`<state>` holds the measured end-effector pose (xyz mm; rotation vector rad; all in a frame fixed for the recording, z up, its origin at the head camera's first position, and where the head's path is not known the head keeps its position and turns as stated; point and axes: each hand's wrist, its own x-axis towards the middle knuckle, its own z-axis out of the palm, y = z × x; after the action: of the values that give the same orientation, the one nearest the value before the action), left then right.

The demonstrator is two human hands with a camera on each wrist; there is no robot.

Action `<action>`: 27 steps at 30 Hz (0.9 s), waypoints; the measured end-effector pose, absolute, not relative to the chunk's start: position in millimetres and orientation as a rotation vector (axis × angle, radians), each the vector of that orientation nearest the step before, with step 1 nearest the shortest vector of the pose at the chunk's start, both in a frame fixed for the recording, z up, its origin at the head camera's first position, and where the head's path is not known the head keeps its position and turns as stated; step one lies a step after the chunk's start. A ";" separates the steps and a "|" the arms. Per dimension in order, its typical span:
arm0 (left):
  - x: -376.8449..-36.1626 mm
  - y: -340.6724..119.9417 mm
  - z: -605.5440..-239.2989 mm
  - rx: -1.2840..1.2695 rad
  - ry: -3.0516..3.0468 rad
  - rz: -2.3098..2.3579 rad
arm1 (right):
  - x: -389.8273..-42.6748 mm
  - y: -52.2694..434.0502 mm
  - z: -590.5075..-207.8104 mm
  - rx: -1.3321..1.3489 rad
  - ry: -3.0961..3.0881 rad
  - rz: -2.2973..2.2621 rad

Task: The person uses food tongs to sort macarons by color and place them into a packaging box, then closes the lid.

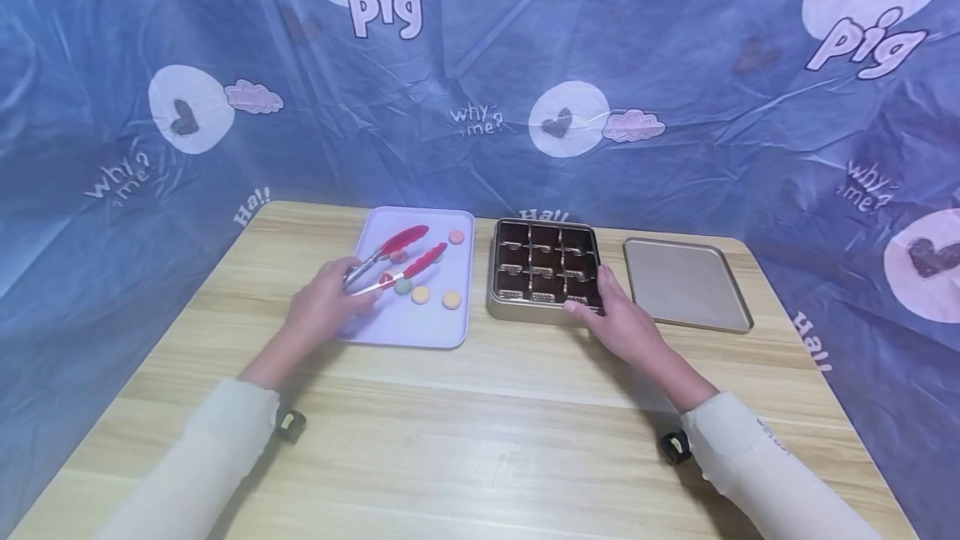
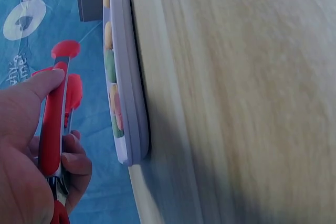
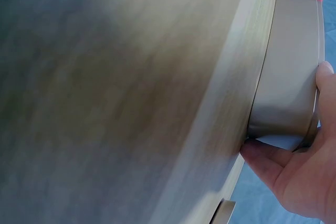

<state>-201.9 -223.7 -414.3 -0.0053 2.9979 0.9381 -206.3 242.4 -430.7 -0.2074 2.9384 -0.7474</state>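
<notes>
My left hand [image 1: 324, 304] grips a pair of red-tipped metal tongs [image 2: 53, 124], thumb on one arm and fingers curled round the other. In the head view the tongs' two tips stand apart over a light purple tray [image 1: 450, 333] bearing several round candy-like pieces, among them a yellow piece [image 1: 452, 300], a green piece [image 1: 402, 286] and a pink piece [image 1: 456, 237]. With its thumb on the rim and fingers along the side, my right hand [image 1: 624, 325] holds the near right corner of a gold tin box [image 3: 289, 66]. A dark brown divided insert [image 1: 545, 260] sits inside the tin.
To the right of the tin lies a flat gold lid [image 1: 686, 283]. Everything stands on a wood-grain table [image 1: 465, 440]. A blue printed cloth [image 1: 450, 48] hangs behind and around the table.
</notes>
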 end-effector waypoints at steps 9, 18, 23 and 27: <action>-202.7 -214.9 -416.8 -0.019 3.011 0.986 | -206.5 243.0 -429.9 -0.224 2.941 -0.745; -204.4 -210.9 -417.7 -0.055 3.072 0.873 | -205.8 242.6 -430.4 -0.222 2.939 -0.748; -206.2 -212.0 -417.7 -0.047 3.087 0.823 | -206.0 243.6 -431.3 -0.219 2.939 -0.751; -208.2 -211.6 -417.5 -0.038 3.087 0.787 | -205.9 243.7 -431.4 -0.217 2.936 -0.754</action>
<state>-208.2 -211.6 -417.5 -0.0377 3.0870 0.7867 -205.9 243.7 -431.4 -0.2166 2.9363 -0.7536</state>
